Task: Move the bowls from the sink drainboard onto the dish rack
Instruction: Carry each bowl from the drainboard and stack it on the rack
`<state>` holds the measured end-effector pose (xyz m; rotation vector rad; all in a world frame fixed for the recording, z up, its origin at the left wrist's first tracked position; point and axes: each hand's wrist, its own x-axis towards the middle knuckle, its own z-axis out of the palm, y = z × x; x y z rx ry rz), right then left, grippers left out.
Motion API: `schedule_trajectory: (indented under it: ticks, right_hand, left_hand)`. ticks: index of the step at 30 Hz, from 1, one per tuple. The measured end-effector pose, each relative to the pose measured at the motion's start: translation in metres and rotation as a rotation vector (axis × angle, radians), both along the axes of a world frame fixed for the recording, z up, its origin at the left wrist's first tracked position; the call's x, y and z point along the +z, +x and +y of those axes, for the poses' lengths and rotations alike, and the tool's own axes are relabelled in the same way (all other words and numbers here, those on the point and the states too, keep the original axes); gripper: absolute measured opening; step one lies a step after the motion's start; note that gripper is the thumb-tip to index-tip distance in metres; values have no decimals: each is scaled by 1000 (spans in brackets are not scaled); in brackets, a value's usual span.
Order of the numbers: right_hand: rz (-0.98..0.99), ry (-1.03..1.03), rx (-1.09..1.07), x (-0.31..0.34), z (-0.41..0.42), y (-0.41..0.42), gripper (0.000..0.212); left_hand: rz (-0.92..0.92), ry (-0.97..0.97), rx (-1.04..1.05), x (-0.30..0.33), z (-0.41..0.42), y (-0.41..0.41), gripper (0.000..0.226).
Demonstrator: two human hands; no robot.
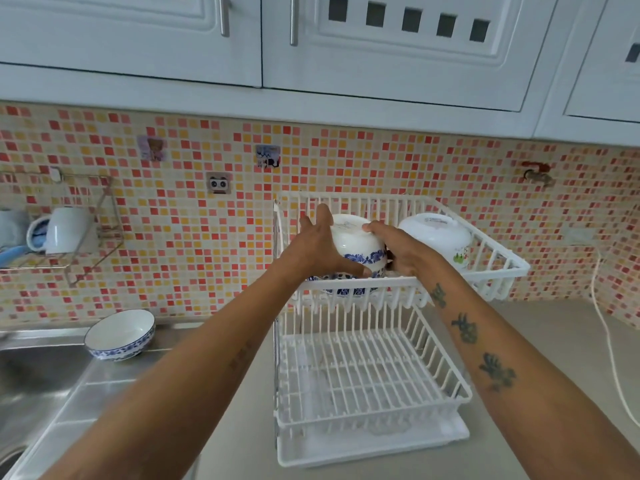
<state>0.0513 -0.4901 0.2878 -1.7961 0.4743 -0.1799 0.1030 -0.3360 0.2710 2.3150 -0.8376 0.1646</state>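
Gripping inverted blue-patterned bowl btwn both hands' fingers, over dish rack top tier.

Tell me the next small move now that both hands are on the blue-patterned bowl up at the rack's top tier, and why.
Probably lower the blue-patterned bowl the last bit onto the top tier and let go. The left hand and right hand hold it upside down there, beside the white bowl already racked. One bowl on the drainboard remains to fetch.

Grey desk carries white 2-tier dish rack w/ drip tray. Steel drainboard at left holds one blue-patterned bowl, upright, nr the wall.
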Motion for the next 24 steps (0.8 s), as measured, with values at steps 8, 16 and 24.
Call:
schedule_trajectory:
  ticks: [8,16,24]
  right_hand:
    - [-10,-12,13,-1,3,3,36]
    - [-50,-457,-59,-2,9,1,46]
    - [-581,-739,-253,25,86,3,31]
  left_hand:
    - [2,12,1,0,3,-1,123]
    - [66,53,-53,11,14,-3,128]
    - [-55,-225,-62,32,79,14,110]
